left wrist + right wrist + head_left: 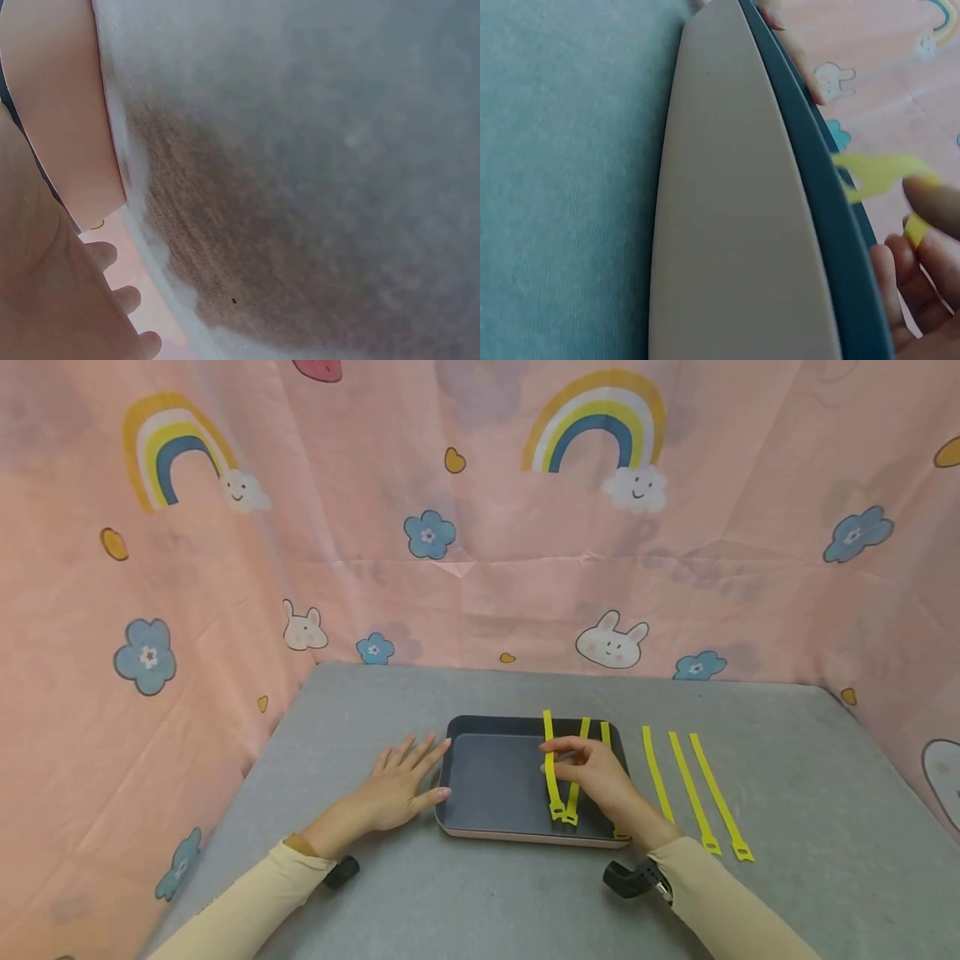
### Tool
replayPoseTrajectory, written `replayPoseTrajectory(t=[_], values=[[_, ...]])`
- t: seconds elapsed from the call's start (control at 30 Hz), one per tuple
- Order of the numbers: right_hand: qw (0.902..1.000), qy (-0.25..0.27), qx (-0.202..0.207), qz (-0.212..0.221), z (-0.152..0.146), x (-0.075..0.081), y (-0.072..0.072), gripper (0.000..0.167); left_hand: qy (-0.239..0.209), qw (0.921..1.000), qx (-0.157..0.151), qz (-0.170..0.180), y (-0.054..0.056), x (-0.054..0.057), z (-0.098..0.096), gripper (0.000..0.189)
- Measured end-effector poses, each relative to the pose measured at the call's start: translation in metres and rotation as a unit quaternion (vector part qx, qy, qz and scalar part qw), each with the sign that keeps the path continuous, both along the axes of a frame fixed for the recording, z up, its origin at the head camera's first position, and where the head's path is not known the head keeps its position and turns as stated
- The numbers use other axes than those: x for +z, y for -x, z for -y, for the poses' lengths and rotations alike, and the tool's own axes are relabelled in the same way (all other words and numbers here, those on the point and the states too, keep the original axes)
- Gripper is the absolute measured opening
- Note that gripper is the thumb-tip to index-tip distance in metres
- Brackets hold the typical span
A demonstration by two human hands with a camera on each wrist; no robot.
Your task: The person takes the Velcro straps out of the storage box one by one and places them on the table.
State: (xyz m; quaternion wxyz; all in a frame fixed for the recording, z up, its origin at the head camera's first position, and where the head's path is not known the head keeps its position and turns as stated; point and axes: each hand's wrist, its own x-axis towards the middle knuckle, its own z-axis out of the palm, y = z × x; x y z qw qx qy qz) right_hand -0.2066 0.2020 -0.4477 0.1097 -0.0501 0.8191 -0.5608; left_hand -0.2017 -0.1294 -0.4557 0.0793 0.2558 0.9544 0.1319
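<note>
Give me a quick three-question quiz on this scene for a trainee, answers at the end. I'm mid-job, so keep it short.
1. How many yellow straps lie on the table, to the right of the tray?
2. True or false: the left hand is at the tray's right side.
3. Which hand pinches a strap?

Key:
1. Three.
2. False; it is at the left side, fingers spread.
3. The right hand.

Creased pink cloth backdrop (pixel 480 602), hung behind and along both sides of matte grey counter (pixel 480 902). Prints on cloth: striped rainbows (pixel 596 397), smiling white clouds (pixel 636 490), blue flowers (pixel 430 534), white rabbit heads (pixel 611 645), yellow hearts (pixel 454 460).
</note>
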Motion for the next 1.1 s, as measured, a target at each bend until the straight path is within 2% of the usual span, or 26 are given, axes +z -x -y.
replayPoseTrajectory(t=[0.33, 0.5, 0.83, 1.1], values=[[0.9938, 0.003, 0.104, -0.038, -0.018, 0.006, -0.002, 0.057, 0.005, 1.0, 0.001, 0.006, 0.0, 0.0, -0.001, 0.075], [0.9896, 0.008, 0.136, -0.048, -0.024, 0.004, -0.005, 0.065, 0.005, 1.0, 0.003, 0.005, 0.0, -0.001, -0.002, 0.075], [0.9899, 0.004, 0.099, -0.101, -0.019, 0.0, -0.009, 0.054, 0.007, 0.9999, 0.005, -0.008, 0.001, 0.0, -0.002, 0.076], [0.9855, 0.016, 0.121, -0.117, -0.008, 0.001, -0.009, 0.059, 0.015, 0.9989, -0.014, -0.042, -0.001, 0.009, -0.005, 0.074]])
